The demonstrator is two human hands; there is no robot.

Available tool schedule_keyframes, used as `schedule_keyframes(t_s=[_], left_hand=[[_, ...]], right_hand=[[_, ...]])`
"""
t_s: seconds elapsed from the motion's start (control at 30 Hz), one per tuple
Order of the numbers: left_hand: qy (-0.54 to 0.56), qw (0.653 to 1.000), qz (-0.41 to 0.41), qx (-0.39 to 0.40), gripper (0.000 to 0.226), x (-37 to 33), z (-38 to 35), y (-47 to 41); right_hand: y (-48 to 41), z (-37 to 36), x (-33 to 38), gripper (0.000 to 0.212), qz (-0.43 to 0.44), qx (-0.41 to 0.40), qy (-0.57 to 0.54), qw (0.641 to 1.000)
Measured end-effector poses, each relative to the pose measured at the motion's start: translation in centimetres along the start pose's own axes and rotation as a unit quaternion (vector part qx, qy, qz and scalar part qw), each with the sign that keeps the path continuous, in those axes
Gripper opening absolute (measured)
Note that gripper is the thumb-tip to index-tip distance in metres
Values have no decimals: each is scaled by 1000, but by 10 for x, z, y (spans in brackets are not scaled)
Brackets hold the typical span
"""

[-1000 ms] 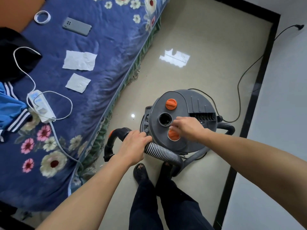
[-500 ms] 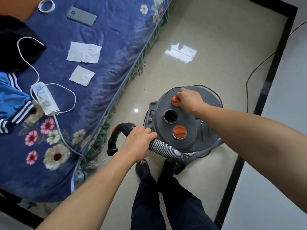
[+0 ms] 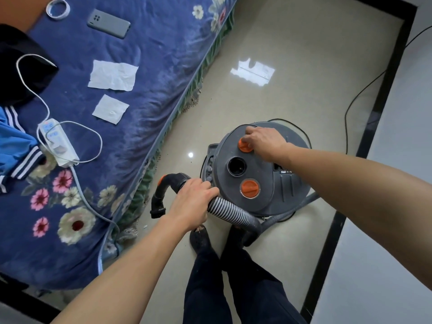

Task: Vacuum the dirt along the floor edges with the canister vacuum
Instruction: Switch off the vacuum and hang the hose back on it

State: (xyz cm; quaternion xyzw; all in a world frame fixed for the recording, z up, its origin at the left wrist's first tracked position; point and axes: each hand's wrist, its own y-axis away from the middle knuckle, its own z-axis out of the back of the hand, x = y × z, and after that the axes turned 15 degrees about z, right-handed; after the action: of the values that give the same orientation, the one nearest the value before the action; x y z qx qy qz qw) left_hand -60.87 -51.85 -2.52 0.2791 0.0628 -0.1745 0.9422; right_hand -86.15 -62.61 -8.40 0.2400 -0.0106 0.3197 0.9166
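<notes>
Canister: the grey round plastic canister vacuum stands on the glossy beige tile floor; we take it as the reference for every position below

Right hand: reaches over the canister's lid, fingers curled onto the far orange round knob and gripping it at its rim. On the same lid, nearer to us, we note a second orange round knob, untouched. Between the two knobs sits a black open round port

Left hand: clenched round the black curved hose handle where it meets the ribbed grey flexible hose, just left of the canister. The handle's free end curves downward. The hose runs from the fist along the canister's near side and bends down beside the person's dark shoes, which stand just in front of the canister

Left of the canister: a bed with a dark blue floral cover, its edge near the canister but apart from it. On the cover, well apart from the canister, we record a grey phone, two white crumpled paper sheets, a white power strip with a looped white cable, and a white tape ring

Right of the canister: a black skirting strip along the foot of the white wall. A thin black power cord runs from behind the canister across the floor and over that strip
</notes>
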Motion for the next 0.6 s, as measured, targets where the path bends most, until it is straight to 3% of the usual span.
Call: schedule_keyframes(t_s=[0.17, 0.27, 0.37, 0.53, 0.6], left_hand=[[21, 999, 3, -26, 31, -2, 17, 10], [34, 998, 5, -59, 29, -4, 37, 12], [32, 994, -11, -103, 35, -8, 60, 10], [30, 984, -51, -171, 42, -29, 101, 12], [57, 975, -49, -211, 46, -30, 118, 14]], right_hand=[[64, -14, 47, 52, -104, -115, -189, 970], [126, -28, 95, 58, -123, -55, -369, 920], [157, -27, 132, 68, -120, -25, -470, 874], [154, 12, 149, 53, -131, -113, -510, 842], [159, 32, 152, 36, -119, -163, -541, 816]])
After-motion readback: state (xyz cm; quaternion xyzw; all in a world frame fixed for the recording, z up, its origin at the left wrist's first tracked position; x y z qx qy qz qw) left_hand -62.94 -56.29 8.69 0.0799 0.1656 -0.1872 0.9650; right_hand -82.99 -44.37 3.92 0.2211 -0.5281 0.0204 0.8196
